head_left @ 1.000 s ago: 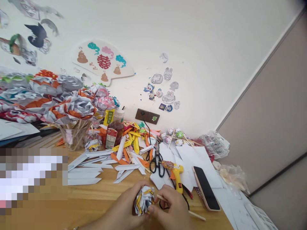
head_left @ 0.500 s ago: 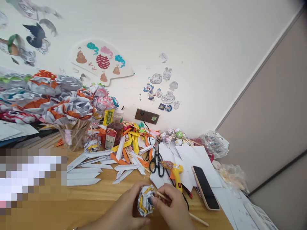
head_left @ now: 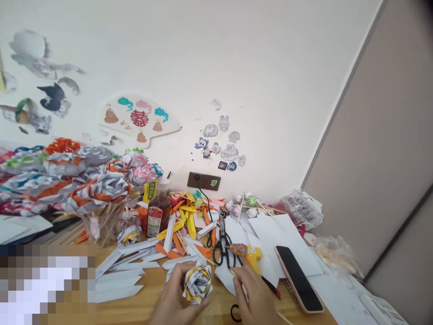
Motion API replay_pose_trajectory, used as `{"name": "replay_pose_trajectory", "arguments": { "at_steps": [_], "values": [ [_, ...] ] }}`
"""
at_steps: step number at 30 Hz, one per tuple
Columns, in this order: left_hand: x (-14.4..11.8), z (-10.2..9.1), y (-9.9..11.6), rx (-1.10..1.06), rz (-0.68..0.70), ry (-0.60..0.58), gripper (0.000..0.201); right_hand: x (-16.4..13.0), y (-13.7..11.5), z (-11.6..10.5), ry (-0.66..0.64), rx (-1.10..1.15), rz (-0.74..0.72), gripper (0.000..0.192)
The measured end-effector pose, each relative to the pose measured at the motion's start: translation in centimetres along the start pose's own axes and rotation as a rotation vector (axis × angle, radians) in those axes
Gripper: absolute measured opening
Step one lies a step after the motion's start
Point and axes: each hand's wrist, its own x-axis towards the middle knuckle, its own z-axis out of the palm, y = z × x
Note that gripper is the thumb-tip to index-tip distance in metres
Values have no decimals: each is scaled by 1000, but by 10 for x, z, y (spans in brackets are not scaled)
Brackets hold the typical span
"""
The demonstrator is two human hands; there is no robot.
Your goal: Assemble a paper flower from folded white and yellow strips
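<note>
My left hand [head_left: 174,298] holds a folded paper flower [head_left: 197,283] of white, grey and yellow strips, its spiral face turned up toward me. My right hand [head_left: 252,295] is just right of the flower and pinches its thin wooden stick [head_left: 233,273]; the stick's far end shows at the bottom edge. Both hands hover over the wooden table [head_left: 142,307], in front of a yellow hot glue gun [head_left: 249,255] and black scissors [head_left: 223,243].
Folded white, orange and yellow paper strips [head_left: 176,234] litter the table. A glass of paper flowers [head_left: 101,198] stands at left, a drink bottle [head_left: 156,212] behind the strips. A black phone [head_left: 297,277] lies on white sheets [head_left: 280,234] at right. A wall socket [head_left: 204,181] is behind.
The view has tilted up, so everything sits lower in the frame. My left hand has turned the flower so its spiral face shows. My right hand has slid a little right along the stick.
</note>
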Motion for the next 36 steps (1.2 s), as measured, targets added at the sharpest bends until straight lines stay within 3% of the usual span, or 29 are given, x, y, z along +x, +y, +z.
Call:
{"name": "replay_pose_trajectory", "arguments": {
  "at_steps": [4, 11, 15, 24, 31, 36],
  "values": [
    [12, -12, -6, -24, -4, 99, 47, -6, 13, 23, -98, -24, -74, 31],
    [34, -24, -1, -285, -134, 282, 52, -7, 13, 48, -267, -126, 99, 17],
    [41, -24, 1, -367, -152, 275, 68, -6, 12, 51, -282, -134, 73, 15],
    [32, -26, 1, -199, -225, 289, 56, -9, 12, 49, -357, -187, -139, 12],
    [35, -28, 10, -120, -112, 269, 46, -7, 9, 48, -357, -256, -234, 28],
    [42, -38, 8, -92, -48, 319, 47, -6, 8, 48, -325, -221, -211, 20]
  ]
}}
